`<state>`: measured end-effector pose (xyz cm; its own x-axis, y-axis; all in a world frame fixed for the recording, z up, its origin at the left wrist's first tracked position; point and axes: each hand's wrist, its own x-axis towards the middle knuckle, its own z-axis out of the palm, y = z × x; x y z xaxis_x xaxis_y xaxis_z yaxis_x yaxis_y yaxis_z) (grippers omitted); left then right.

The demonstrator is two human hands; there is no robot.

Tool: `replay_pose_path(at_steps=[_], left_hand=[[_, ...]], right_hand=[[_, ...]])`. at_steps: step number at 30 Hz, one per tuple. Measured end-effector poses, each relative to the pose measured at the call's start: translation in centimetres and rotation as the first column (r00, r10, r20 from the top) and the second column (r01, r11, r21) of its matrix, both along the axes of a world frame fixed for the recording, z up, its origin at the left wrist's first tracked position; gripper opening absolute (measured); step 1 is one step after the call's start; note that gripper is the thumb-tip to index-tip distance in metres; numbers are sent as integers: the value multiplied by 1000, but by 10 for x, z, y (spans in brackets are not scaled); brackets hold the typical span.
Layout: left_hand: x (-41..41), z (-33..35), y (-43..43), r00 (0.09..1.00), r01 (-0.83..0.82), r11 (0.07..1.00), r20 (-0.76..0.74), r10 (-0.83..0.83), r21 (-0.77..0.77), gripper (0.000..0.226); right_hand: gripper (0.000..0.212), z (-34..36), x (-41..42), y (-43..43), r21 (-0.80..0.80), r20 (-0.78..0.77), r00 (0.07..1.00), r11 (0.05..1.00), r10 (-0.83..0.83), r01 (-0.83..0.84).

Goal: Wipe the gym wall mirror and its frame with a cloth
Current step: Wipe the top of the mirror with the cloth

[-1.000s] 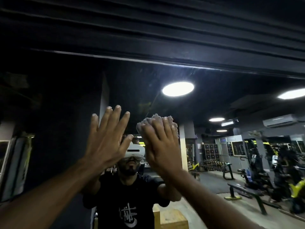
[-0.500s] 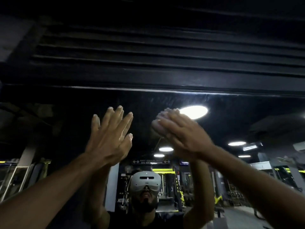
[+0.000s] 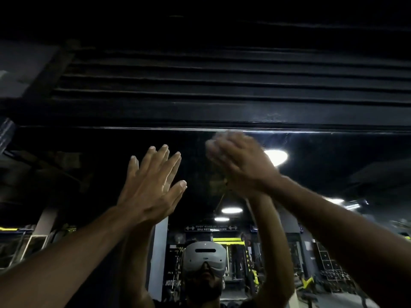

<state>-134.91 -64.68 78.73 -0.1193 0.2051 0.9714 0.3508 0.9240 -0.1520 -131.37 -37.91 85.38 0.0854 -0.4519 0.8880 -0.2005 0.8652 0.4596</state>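
While both arms reach up, the left hand (image 3: 153, 185) lies flat on the mirror (image 3: 322, 174), fingers (image 3: 164, 158) straight and together, holding nothing. To its right, the right hand (image 3: 240, 165) (blurred) presses a pale cloth (image 3: 211, 144) against the glass just under the dark frame (image 3: 222, 116), fingers spread over it.

The right hand (image 3: 240, 165) and cloth (image 3: 214, 140) have risen to the mirror's top edge.

I'm looking at a dim gym: the wall mirror (image 3: 333, 174) reflects weight racks (image 3: 331, 265), yellow-trimmed machines (image 3: 309, 284), round ceiling lights (image 3: 231, 210) and a reversed weights sign (image 3: 211, 228).
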Motion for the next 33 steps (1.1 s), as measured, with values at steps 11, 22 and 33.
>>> replay_pose_path(at_steps=[11,22,33], left_hand=[[-1,-11,-27,1000,4,1000,-3,-4,-11,81],[-8,-63,-57,999,10,996,37,-7,-93,80],[-15,-128,-88,996,72,993,59,-67,-90,72]], right_hand=[[43,-49,-17,-102,-183,33,999,983,32,-25],[56,-145,-7,-106,-553,44,999,833,23,5],[62,-193,-7,-119,-815,72,997,574,-33,78]])
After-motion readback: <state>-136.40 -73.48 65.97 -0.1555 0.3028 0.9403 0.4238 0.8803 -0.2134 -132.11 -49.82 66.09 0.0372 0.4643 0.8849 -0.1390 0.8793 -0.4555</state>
